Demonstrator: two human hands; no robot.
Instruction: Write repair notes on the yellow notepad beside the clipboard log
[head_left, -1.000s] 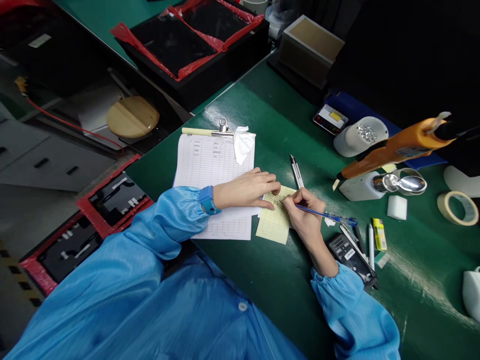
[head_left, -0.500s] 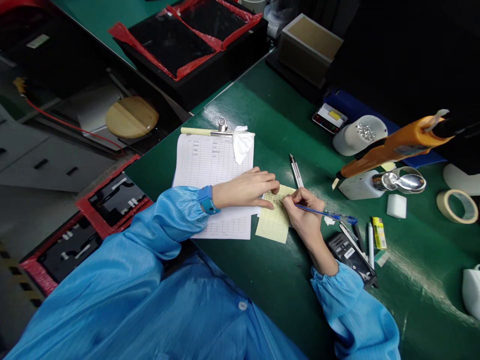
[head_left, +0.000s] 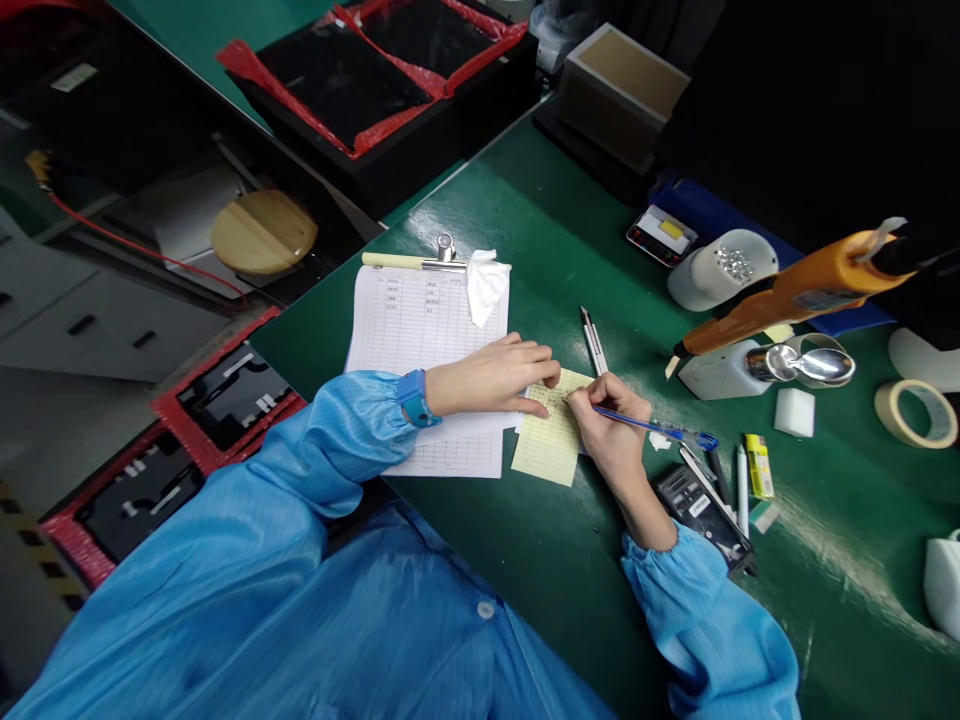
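Note:
My right hand (head_left: 613,420) is closed around a blue pen (head_left: 652,428), its tip down on a small yellow lined sheet (head_left: 546,445) that carries handwriting near its top. My left hand (head_left: 499,378) lies flat with fingers stretched, thumb and fingertips at the sheet's left edge. Under that hand and wrist are white printed forms (head_left: 420,320) on a clipboard, held by a metal clip (head_left: 445,256). A crumpled white tissue (head_left: 486,288) sits at the clip's right end. Beyond my right hand lies another pen (head_left: 592,342).
Right of my hands are a black device (head_left: 703,515), a yellow lighter (head_left: 759,466), an orange electric screwdriver (head_left: 802,290), a white cup of small metal parts (head_left: 722,270), a dispenser bottle (head_left: 724,372) and a tape roll (head_left: 916,413). A black crate with red wrap (head_left: 390,150) stands behind, a stool (head_left: 264,233) left.
Very little differs. The pen in my right hand has shifted slightly to the right along the sheet; my left hand stays in place.

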